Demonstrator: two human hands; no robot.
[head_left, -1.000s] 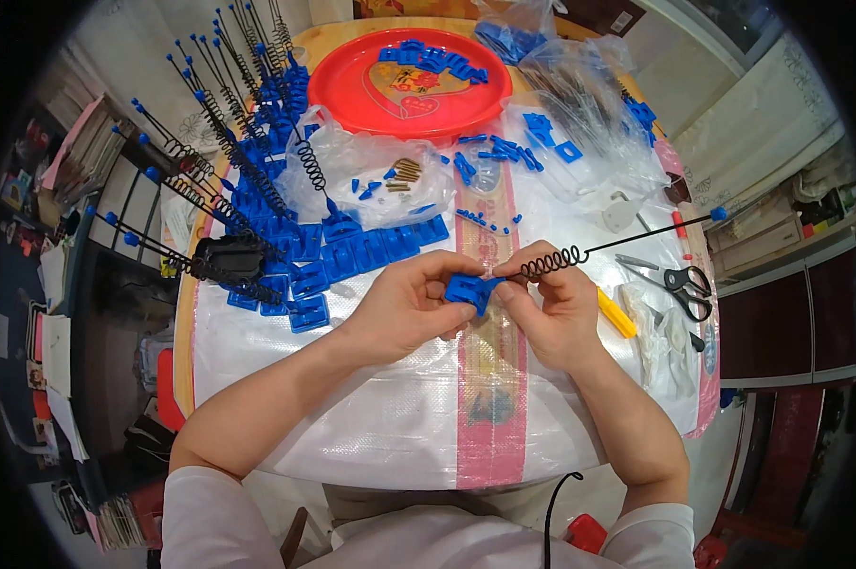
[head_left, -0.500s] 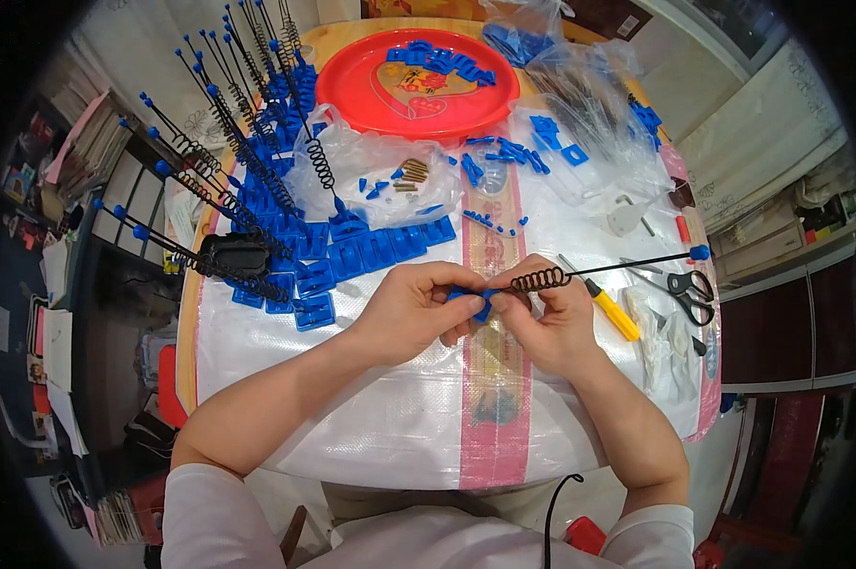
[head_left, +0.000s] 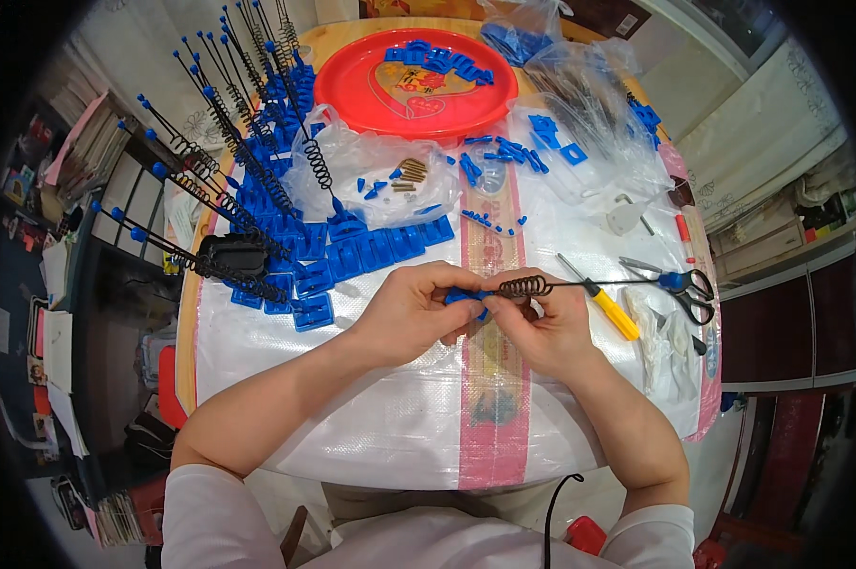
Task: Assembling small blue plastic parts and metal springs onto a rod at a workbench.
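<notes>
My left hand [head_left: 401,308] pinches a small blue plastic piece [head_left: 465,296] between thumb and fingers, above the striped table cover. Against its right side my right hand [head_left: 553,327] closes its thumb and fingertips at the near end of a black coil spring [head_left: 523,286]. From the coil a thin black rod [head_left: 606,283] runs right, almost level, to a blue end cap [head_left: 671,281], which overlaps the scissors in view. Fingers cover the joint between spring and blue piece, so how they fit is hidden.
Finished-looking blue bases with springs and rods [head_left: 257,180] crowd the left. A red tray [head_left: 352,104] with blue parts stands behind. A plastic bag [head_left: 304,180] holds brass pins. To the right lie a yellow-handled screwdriver [head_left: 617,316], black-handled scissors [head_left: 701,313] and a red marker [head_left: 684,228].
The rod's capped end has swung toward me and slightly left, leaving the rod nearly level. The coil has shifted a little left; both hands stay in about the same place.
</notes>
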